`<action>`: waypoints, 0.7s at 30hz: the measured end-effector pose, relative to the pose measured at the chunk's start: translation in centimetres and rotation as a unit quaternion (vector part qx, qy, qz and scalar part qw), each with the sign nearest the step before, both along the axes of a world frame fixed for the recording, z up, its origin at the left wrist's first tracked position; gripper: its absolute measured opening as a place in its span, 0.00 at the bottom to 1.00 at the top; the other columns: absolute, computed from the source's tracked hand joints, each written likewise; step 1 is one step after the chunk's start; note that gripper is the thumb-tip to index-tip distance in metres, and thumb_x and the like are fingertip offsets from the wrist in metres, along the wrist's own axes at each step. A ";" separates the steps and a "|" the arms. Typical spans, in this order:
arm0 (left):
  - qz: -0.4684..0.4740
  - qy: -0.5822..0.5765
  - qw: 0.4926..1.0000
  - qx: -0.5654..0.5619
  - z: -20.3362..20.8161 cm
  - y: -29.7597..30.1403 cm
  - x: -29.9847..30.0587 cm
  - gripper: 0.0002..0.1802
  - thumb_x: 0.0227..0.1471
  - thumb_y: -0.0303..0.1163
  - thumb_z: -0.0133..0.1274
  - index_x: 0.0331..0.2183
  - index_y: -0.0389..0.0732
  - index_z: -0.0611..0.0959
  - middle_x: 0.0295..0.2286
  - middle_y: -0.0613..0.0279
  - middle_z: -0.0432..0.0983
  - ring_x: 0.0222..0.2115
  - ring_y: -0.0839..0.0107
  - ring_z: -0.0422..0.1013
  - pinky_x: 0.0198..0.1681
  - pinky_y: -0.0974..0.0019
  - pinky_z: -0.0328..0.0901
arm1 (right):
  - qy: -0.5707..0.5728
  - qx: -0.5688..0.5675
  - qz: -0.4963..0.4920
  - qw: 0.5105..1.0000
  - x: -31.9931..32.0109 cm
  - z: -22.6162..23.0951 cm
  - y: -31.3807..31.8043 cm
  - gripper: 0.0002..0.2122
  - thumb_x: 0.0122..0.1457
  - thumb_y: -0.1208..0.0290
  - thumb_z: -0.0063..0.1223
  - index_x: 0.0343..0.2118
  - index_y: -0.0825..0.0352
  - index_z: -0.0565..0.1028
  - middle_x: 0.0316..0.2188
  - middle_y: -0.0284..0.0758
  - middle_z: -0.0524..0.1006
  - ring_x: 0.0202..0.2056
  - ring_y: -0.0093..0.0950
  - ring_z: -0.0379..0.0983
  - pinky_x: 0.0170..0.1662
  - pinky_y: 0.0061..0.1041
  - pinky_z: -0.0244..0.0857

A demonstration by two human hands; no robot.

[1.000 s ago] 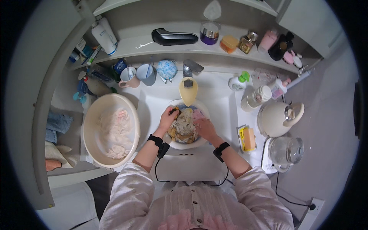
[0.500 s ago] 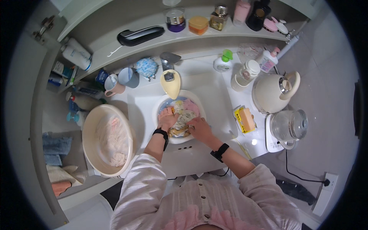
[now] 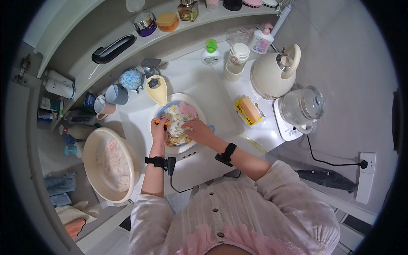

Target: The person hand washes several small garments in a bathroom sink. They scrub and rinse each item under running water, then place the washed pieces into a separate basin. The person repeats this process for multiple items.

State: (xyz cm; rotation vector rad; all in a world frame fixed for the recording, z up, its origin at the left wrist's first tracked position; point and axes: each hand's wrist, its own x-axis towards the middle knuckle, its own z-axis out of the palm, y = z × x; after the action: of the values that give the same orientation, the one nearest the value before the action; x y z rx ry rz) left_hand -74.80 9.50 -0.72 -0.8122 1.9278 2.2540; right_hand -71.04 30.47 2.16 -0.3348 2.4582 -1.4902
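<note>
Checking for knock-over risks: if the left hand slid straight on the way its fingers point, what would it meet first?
Probably the yellow scoop lying just past the bowl's far rim. The left hand points up and away over the cloth pile, with the grey mug further left. Heights are hard to judge.

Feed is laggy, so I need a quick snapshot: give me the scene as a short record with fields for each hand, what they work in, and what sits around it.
left hand: on the left rim of the white basin, fingers on the wet laundry
right hand: pressed on the laundry from the right
white basin: holds a heap of pale and pink laundry
left of it: cream tub with cloth inside
right of it: yellow sponge, cream kettle, glass kettle
</note>
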 end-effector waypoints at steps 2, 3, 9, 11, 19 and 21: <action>0.079 -0.004 0.968 0.238 1.3 0.3 1.1 0.10 0.58 0.22 0.52 0.39 0.40 0.69 0.41 0.55 0.76 0.33 0.66 0.75 0.46 0.60 0.76 | -0.017 -0.023 -0.002 1.000 0.3 0.4 -0.9 0.11 0.53 0.70 0.53 0.40 0.59 0.79 0.42 0.43 0.76 0.47 0.43 0.70 0.51 0.40 0.65; 0.098 -0.027 0.956 0.274 1.6 0.4 1.4 0.09 0.59 0.25 0.53 0.39 0.40 0.69 0.39 0.57 0.76 0.31 0.68 0.74 0.42 0.63 0.75 | -0.019 -0.030 -0.001 0.999 0.5 0.6 -1.3 0.11 0.53 0.70 0.53 0.40 0.58 0.78 0.42 0.44 0.76 0.47 0.43 0.70 0.51 0.40 0.65; 0.109 -0.034 0.898 0.425 1.5 -0.7 2.3 0.18 0.57 0.49 0.57 0.26 0.49 0.72 0.19 0.73 0.64 0.16 0.80 0.58 0.18 0.75 0.56 | 0.004 -0.032 -0.020 0.999 1.5 1.0 -1.3 0.10 0.53 0.70 0.53 0.39 0.57 0.78 0.38 0.43 0.75 0.48 0.44 0.70 0.52 0.38 0.65; 0.183 -0.092 0.898 0.390 1.4 -1.0 2.1 0.25 0.54 0.57 0.58 0.18 0.53 0.68 0.13 0.77 0.55 0.11 0.81 0.49 0.13 0.75 0.45 | 0.021 -0.024 -0.030 0.999 1.6 1.0 -0.8 0.09 0.53 0.70 0.54 0.38 0.57 0.78 0.37 0.43 0.75 0.47 0.44 0.70 0.52 0.38 0.65; 0.272 -0.100 0.892 0.346 2.1 -0.9 2.1 0.30 0.63 0.62 0.35 0.17 0.55 0.58 0.12 0.75 0.47 0.10 0.76 0.42 0.12 0.71 0.38 | 0.026 -0.020 -0.035 0.999 2.0 0.8 1.2 0.10 0.54 0.71 0.54 0.40 0.57 0.79 0.40 0.43 0.74 0.40 0.39 0.71 0.46 0.35 0.67; 0.244 -0.090 0.905 0.335 2.0 -1.3 2.3 0.27 0.65 0.58 0.33 0.18 0.54 0.59 0.12 0.75 0.48 0.10 0.76 0.43 0.12 0.71 0.39 | 0.030 -0.005 -0.032 0.999 2.0 0.8 1.4 0.10 0.55 0.71 0.55 0.40 0.57 0.80 0.40 0.41 0.73 0.33 0.33 0.72 0.41 0.31 0.68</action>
State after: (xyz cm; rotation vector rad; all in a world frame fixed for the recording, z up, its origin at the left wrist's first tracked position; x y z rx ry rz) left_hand -72.52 8.19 1.28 -1.4078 0.8001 2.7017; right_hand -69.00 31.87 2.94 -0.3097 2.5304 -1.5406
